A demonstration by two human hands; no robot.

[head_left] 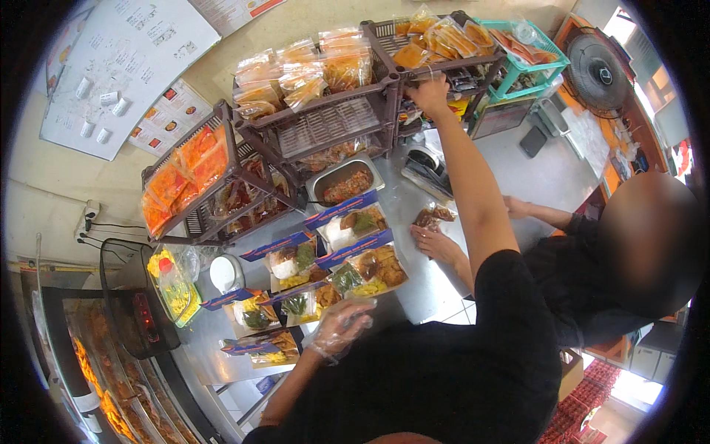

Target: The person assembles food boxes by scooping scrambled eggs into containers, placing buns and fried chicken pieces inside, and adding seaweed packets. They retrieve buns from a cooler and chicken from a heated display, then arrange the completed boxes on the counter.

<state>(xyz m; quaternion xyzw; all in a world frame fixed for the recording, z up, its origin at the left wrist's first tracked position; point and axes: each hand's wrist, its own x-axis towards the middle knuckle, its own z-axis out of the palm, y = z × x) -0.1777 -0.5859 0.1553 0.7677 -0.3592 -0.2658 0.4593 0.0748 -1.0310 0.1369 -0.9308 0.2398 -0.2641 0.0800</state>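
Observation:
My left hand (342, 325), in a clear plastic glove, hovers with loose fingers at the near edge of the open meal boxes (347, 259). These hold rice, greens and fried pieces and stand in rows on the steel counter (421, 296). My right arm stretches far up. My right hand (429, 92) lies on the front rim of the upper brown basket rack (384, 78), among bagged orange sauce packets (436, 41). Its fingers curl over the rim, and whether they hold a packet is hidden.
A co-worker in black stands at the right, one hand (436, 243) by a small food bag (435, 215). A steel pan of food (346, 185) sits under the racks. At the right are a teal basket (529, 63) and a fan (600, 74), at the left a fryer basket (133, 303).

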